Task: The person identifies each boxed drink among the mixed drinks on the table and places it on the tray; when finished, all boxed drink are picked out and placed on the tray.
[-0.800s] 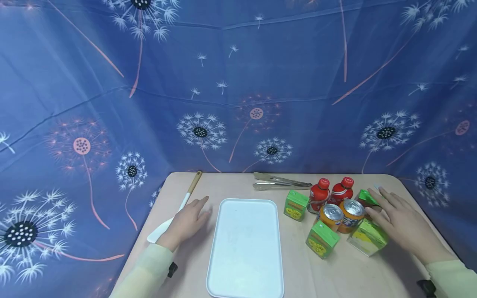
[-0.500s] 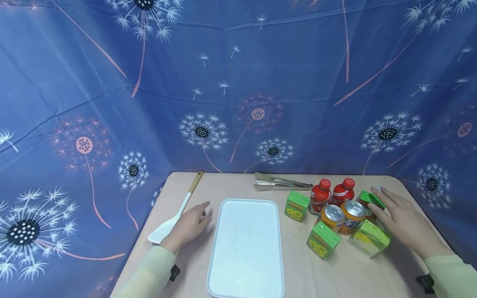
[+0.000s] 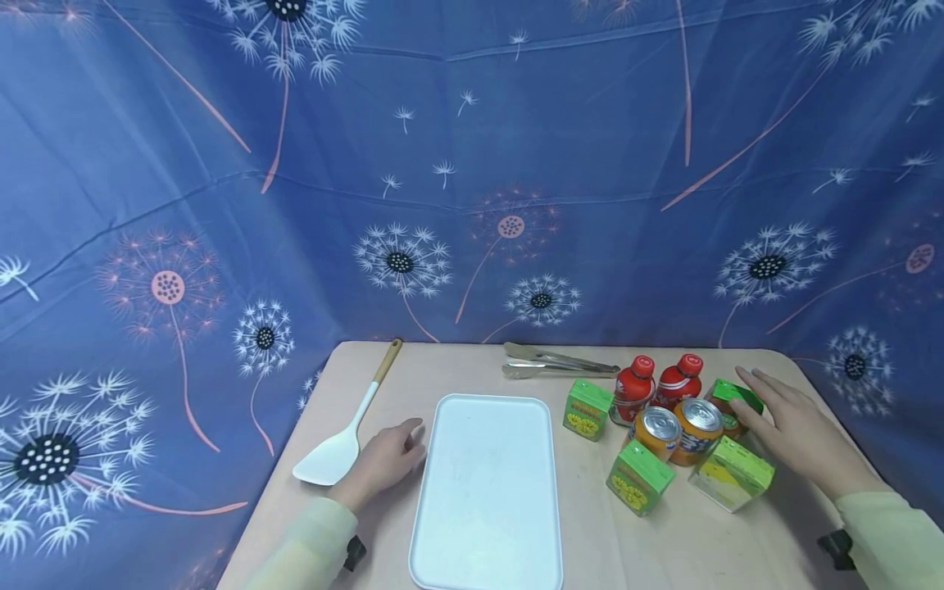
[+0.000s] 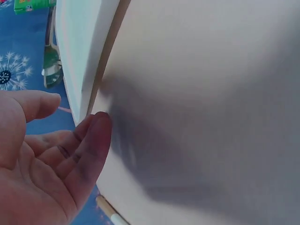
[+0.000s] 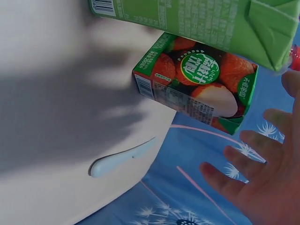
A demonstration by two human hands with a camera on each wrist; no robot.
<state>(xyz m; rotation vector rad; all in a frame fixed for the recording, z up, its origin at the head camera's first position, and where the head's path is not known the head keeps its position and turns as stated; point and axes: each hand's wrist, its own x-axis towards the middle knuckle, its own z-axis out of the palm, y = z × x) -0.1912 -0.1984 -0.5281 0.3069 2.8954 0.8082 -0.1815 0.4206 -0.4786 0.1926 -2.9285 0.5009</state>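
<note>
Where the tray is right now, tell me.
In the head view, the tray lies at bottom centre on the table, between the left hand and the green boxes.

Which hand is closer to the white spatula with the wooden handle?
The left. The left hand is between the spatula and the tray, close to the blade; the right hand is beyond the tray, beside the red-and-green drink carton.

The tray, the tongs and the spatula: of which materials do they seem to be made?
Tray: probably plastic, smooth and white, with a moulded-looking rim.
Tongs: likely metal, silvery with bright glints.
Spatula: the handle looks like wood, light brown; the blade is smooth, white, perhaps silicone or plastic; I cannot tell which.
</note>
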